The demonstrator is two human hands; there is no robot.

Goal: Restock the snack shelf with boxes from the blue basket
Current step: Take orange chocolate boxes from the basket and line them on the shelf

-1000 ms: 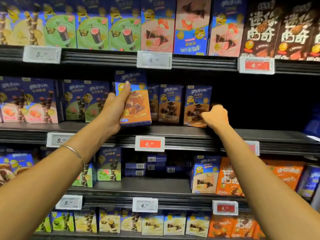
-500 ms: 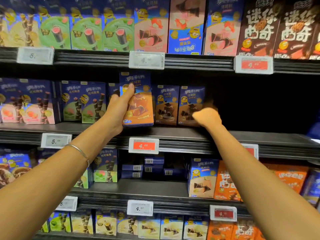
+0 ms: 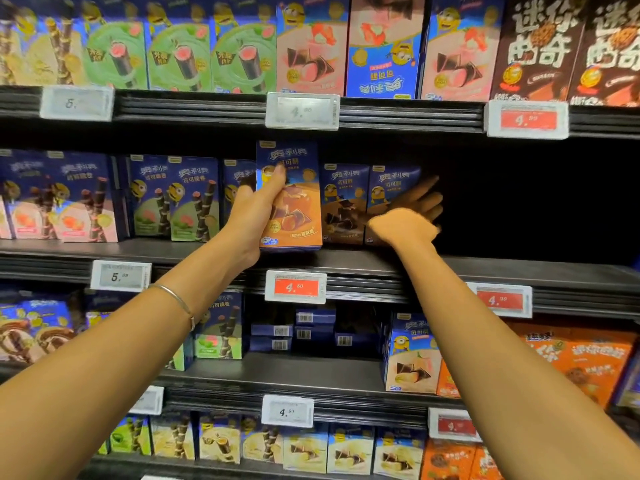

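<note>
- My left hand [image 3: 254,216] grips the orange snack box [image 3: 298,216] by its left edge, upright at the front of the middle shelf [image 3: 485,268].
- My right hand [image 3: 408,220], fingers straight, lies beside the chocolate boxes [image 3: 346,202].
- I judge it light, stiff card: hold the narrow sides.

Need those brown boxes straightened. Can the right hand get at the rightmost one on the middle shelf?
Probably yes: the open right hand is right beside that brown box, with nothing between them.

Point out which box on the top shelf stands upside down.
The mostly blue box between the two pink boxes: its lettering sits inverted near the bottom edge, unlike its neighbours.
</note>
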